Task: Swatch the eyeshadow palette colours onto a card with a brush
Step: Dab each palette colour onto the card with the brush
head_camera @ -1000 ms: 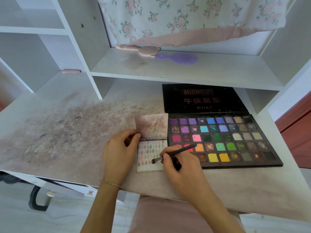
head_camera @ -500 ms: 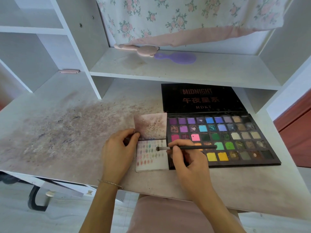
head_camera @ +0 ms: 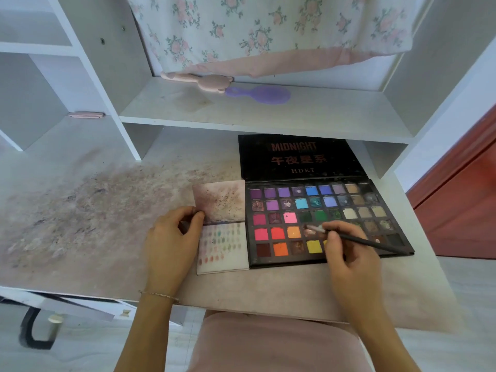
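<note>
loading colour now: right hand (head_camera: 346,253) pinching brush (head_camera: 357,238), tip dipping into a palette (head_camera: 326,224) pan. left hand (head_camera: 171,237) gripping card (head_camera: 224,249) on worktop (head_camera: 80,210). next, likely carrying tip onto bare card.

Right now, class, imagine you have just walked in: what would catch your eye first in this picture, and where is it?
The open eyeshadow palette, a grid of bright pans, lies right of centre on the stained desk. The right hand holds a brush whose tip sits on a pan in the fourth row. The left hand steadies the swatch card, dotted with colour, beside the palette's left edge.
</note>
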The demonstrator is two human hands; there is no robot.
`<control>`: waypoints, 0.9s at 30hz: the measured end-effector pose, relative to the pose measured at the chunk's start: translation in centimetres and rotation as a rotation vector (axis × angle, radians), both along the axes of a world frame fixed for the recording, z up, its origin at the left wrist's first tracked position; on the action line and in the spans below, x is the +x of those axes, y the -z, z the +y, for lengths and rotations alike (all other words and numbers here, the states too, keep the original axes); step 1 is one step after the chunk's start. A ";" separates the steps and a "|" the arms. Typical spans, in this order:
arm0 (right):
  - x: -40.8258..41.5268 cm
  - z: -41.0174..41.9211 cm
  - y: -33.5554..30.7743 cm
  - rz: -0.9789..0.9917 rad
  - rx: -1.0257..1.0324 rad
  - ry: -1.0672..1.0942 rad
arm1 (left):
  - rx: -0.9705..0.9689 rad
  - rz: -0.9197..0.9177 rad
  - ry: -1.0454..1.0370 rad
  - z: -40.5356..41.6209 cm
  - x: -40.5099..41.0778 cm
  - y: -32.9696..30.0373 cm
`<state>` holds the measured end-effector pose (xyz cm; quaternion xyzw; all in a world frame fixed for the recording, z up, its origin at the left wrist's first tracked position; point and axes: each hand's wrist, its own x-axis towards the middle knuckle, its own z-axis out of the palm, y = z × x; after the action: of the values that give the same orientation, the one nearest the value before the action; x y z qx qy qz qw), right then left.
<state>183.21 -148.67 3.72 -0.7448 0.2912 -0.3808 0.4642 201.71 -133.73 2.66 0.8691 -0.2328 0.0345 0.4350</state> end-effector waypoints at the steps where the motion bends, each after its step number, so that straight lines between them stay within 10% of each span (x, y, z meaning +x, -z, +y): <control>1: -0.6 -0.7 0.0 0.013 -0.016 0.037 | 0.006 -0.008 -0.008 0.0 -0.1 0.1; 27: -2.7 -3.2 0.2 0.145 -0.146 0.136 | 0.045 -0.045 -0.002 -0.1 -0.4 0.2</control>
<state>180.54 -151.88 3.49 -0.7809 0.3452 -0.3766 0.3594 201.33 -133.80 2.50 0.8780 -0.2424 0.0491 0.4099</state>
